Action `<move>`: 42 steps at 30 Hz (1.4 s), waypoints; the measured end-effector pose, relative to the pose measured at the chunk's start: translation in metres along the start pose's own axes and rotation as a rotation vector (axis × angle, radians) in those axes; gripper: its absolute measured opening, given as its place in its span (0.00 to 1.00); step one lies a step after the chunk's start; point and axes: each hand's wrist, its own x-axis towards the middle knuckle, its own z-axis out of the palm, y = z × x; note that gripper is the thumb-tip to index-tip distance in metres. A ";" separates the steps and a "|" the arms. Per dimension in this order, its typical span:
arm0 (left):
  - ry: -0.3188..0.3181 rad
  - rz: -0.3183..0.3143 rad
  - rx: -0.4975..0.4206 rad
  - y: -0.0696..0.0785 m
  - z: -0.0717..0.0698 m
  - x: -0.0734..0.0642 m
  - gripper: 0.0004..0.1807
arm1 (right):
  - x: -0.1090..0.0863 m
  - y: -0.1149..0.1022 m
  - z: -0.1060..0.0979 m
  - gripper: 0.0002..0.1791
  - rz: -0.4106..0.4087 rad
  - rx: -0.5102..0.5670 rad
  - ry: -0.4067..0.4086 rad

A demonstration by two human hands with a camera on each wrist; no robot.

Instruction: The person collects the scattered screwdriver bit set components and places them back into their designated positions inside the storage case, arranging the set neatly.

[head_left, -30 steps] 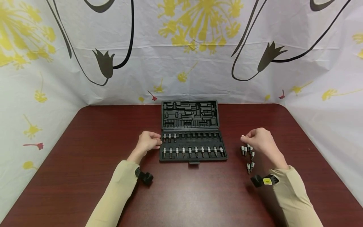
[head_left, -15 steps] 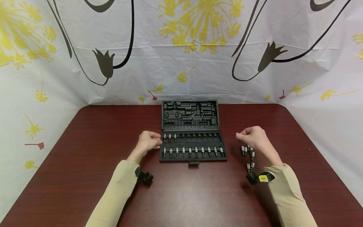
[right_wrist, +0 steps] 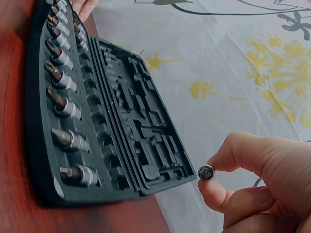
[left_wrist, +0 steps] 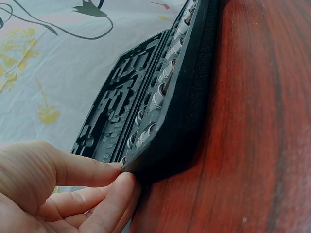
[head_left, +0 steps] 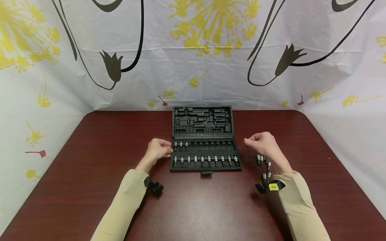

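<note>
A black plastic tool case [head_left: 211, 152] lies with its lid raised, its front row full of bit sockets [head_left: 202, 161] and three more at the left of its back row. At the case's left edge, my left hand [head_left: 157, 148] pinches the rim between thumb and fingers, as the left wrist view shows closely. My right hand [head_left: 263, 142] is above the table just right of the case. Between its thumb and index finger it pinches a bit socket [right_wrist: 206, 173], seen end-on in the right wrist view; the other fingers are curled.
Several loose bit sockets [head_left: 260, 160] lie on the dark red wooden table [head_left: 193, 207], right of the case and partly behind my right wrist. A patterned white cloth [head_left: 193, 77] hangs behind and beside the table. Each wrist wears a black camera.
My right hand, with the bit socket, has moved left and slightly away from me, from above the loose sockets toward the case. My left hand has stayed at the case's left edge.
</note>
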 end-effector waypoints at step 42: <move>-0.003 -0.013 -0.013 0.002 -0.001 -0.002 0.15 | 0.018 -0.051 0.032 0.14 -0.017 0.047 -0.088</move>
